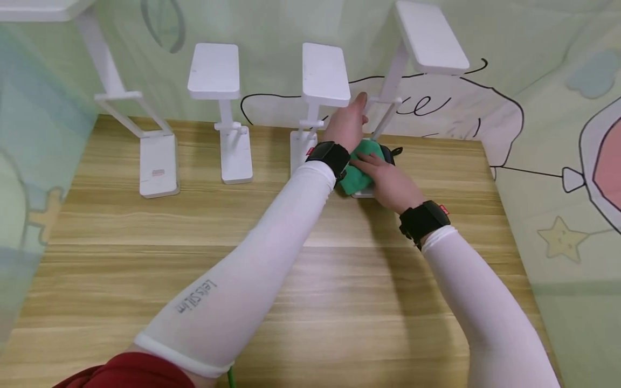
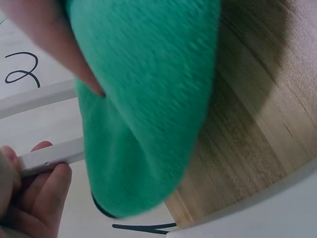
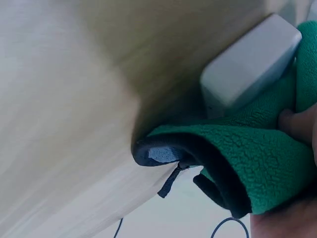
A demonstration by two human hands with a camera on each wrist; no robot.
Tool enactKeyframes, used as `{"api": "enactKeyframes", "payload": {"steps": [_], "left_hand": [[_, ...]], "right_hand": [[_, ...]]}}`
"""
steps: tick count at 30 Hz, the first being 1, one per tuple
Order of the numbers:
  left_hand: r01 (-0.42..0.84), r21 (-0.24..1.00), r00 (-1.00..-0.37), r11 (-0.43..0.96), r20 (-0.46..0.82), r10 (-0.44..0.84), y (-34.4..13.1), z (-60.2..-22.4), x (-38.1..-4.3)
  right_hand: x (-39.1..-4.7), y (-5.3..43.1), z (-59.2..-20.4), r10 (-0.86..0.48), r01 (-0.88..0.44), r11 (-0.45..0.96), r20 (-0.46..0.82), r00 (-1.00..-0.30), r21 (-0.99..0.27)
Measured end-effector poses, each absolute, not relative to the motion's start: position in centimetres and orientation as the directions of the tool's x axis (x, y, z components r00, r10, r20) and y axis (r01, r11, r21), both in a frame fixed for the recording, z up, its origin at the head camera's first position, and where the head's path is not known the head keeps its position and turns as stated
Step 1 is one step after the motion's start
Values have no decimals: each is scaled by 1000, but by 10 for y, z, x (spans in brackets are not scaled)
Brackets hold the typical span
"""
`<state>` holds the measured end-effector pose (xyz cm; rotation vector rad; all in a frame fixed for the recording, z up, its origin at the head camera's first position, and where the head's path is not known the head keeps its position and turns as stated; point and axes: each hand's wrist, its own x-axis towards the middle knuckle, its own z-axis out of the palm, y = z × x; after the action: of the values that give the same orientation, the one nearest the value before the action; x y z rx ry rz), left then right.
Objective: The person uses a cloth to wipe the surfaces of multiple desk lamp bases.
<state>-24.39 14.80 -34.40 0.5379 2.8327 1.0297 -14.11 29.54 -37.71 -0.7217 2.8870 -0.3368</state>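
My left hand (image 1: 345,126) pinches one thin white bar (image 2: 52,157) of the rightmost desk lamp (image 1: 432,37) between thumb and fingers, as the left wrist view shows. Over that lamp's base (image 3: 252,62) lies a green cloth (image 1: 353,182) with black edging and a small black loop. My right hand (image 1: 395,186) holds the cloth bunched against the base, its fingers spread across the top in the head view. Most of the base is hidden under cloth and hands. In the right wrist view, one white end of the base sticks out beside the folded cloth.
Three more white desk lamps stand to the left: one close by (image 1: 326,73), one further along (image 1: 213,70) and one at the far left (image 1: 159,164). The wooden table (image 1: 310,302) meets a patterned backdrop (image 1: 271,27) behind and at both sides.
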Motion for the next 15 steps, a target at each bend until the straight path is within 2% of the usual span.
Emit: {"api": "enactKeyframes", "payload": {"steps": [9,15], "left_hand": [[288,645,-936,708,34,350,149,-344,-243],[279,647,-942,710,41,333,151,-345,-242]], "right_hand": [[-108,313,-368,-414,-378,901,-168,-895,-212],[-76,310,-357,-447,-427,894,-218,-868,-132]]}}
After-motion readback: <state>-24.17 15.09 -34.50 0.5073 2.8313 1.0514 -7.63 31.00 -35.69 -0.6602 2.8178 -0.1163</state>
